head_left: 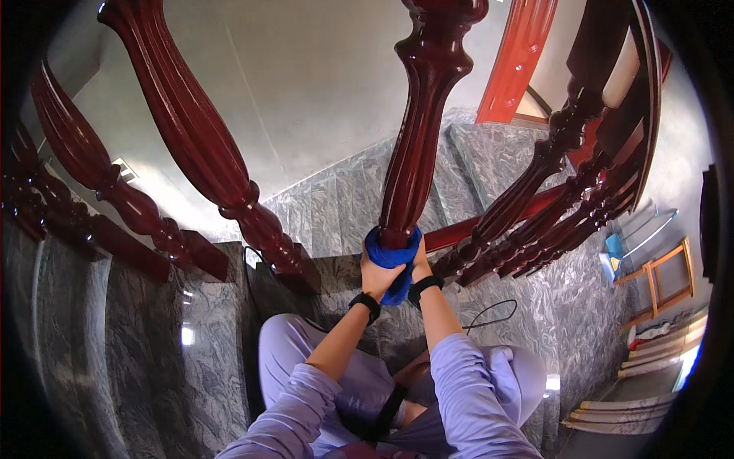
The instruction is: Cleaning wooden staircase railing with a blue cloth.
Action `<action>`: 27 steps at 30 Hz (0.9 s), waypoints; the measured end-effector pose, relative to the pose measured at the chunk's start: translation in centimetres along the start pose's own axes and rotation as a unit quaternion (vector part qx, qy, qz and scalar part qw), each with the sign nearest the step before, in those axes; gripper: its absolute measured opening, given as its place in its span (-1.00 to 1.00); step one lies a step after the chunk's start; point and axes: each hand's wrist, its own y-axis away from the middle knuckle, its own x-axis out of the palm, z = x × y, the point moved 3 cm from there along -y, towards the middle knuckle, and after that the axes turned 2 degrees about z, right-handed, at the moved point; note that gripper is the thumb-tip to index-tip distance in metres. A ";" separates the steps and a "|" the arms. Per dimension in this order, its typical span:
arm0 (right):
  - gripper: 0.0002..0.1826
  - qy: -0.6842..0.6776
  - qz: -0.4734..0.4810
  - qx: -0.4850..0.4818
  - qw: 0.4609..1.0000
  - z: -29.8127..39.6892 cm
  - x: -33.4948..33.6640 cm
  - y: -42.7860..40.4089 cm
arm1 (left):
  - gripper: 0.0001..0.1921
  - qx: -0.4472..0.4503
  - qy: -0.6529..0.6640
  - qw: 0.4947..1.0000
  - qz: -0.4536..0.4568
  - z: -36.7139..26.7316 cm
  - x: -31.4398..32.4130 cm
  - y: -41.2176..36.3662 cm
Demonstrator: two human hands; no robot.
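Note:
A dark red, glossy carved wooden baluster rises in front of me. Around its lower part is wrapped a blue cloth. My left hand grips the cloth from the left side of the post. From the right, my right hand holds it too, its fingers partly hidden behind cloth and wood. A loose end of the cloth hangs below, between my wrists, each of which bears a black band. The foot of the post is hidden by the hands and cloth.
More balusters stand at the left and right. Grey marble steps descend or rise at the left; which, I cannot tell. A thin black cable lies on the floor by my knee. At the far right are a wooden frame and a red door further up.

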 end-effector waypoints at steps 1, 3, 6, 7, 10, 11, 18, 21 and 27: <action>-0.62 0.000 0.001 -0.001 1.000 0.0 -0.1 0.0 | -0.27 -0.003 0.000 1.000 0.000 0.1 0.0 0.0; -0.62 0.001 0.005 -0.003 1.000 -0.1 -0.2 0.1 | -0.27 -0.005 -0.005 1.000 0.010 0.2 0.0 0.0; -0.61 0.004 0.009 -0.008 1.000 -0.1 -0.2 0.2 | -0.26 -0.005 0.005 1.000 0.006 0.1 0.0 0.0; -0.61 0.004 0.009 -0.009 1.000 0.0 -0.4 0.2 | -0.26 -0.006 0.006 1.000 0.006 -0.1 0.2 0.1; -0.61 0.003 0.013 -0.014 1.000 -0.1 -0.4 0.3 | -0.25 0.032 0.002 0.999 -0.010 -0.6 0.1 0.1; -0.61 0.003 0.016 -0.014 1.000 -0.1 -0.4 0.3 | -0.25 0.024 0.005 1.000 -0.008 -0.3 0.1 0.1; -0.57 0.008 0.016 -0.018 1.000 -0.3 -0.1 0.2 | -0.24 0.019 -0.021 1.000 0.006 0.2 0.1 -0.1; -0.45 0.040 -0.013 -0.023 0.999 0.0 0.1 -0.2 | -0.24 0.017 -0.015 1.000 0.003 -0.4 0.2 0.0; -0.45 0.008 -0.007 -0.011 1.000 0.1 0.5 0.1 | -0.25 0.017 -0.019 1.000 0.013 -0.1 0.0 0.0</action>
